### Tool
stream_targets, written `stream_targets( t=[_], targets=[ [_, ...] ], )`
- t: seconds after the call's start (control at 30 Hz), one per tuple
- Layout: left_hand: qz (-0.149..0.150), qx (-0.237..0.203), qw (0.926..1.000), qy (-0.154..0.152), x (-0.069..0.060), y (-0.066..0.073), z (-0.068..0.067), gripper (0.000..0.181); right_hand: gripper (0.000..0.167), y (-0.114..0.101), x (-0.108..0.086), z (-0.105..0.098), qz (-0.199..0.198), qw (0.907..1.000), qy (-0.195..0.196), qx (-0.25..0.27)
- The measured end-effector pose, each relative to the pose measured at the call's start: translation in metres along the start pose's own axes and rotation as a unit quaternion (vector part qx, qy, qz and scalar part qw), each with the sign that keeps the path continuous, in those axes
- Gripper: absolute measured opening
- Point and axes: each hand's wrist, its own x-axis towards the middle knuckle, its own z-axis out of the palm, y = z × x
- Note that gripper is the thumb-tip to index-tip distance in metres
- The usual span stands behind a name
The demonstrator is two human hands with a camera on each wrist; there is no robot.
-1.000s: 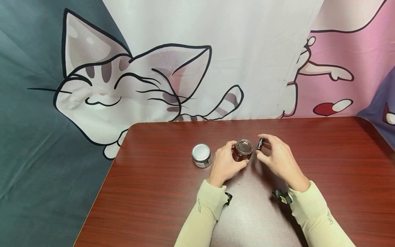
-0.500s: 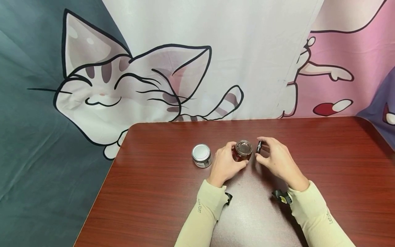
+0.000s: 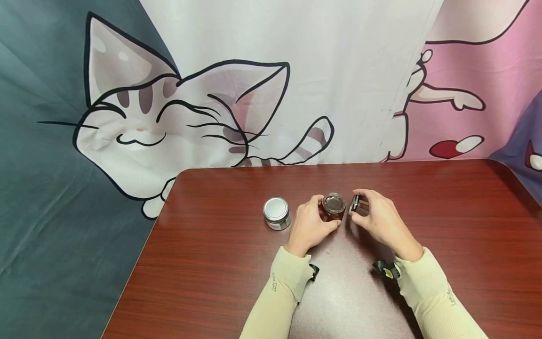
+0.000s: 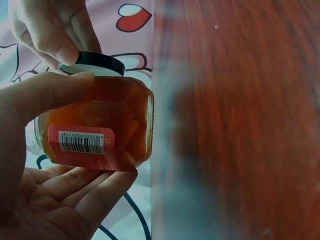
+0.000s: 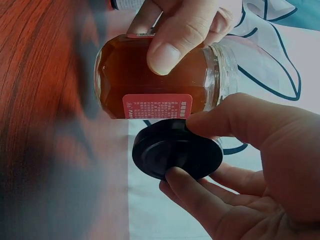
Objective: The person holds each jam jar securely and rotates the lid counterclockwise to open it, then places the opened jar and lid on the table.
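Note:
My left hand point(image 3: 311, 223) grips a glass jar point(image 3: 334, 212) of amber contents, thumb on one side and fingers on the other. In the left wrist view the jar point(image 4: 100, 110) shows a red label with a barcode, and its uncovered glass mouth appears in the right wrist view. Just right of the jar, my right hand point(image 3: 381, 216) pinches a black lid point(image 5: 177, 150) by its rim between thumb and fingers. The lid is held on edge beside the jar; whether they touch I cannot tell.
A second jar point(image 3: 276, 213) with a silver lid stands upright to the left of my left hand. The red-brown wooden table point(image 3: 203, 263) ends at the back against a curtain point(image 3: 347, 70) printed with cartoon cats.
My right hand has shifted slightly towards me and left with the lid, whose tilt has changed a little. My left hand has stayed nearly still around the jar.

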Motion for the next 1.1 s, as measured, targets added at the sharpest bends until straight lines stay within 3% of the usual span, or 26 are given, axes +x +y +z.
stream_targets(
  t=[1.1],
  targets=[
    [0.001,-0.016,0.9998,-0.015,0.0004,0.0006,0.0006,0.059,0.049,0.0006,0.0014,0.0000,-0.011,0.9992,-0.038,-0.013]
  ],
)
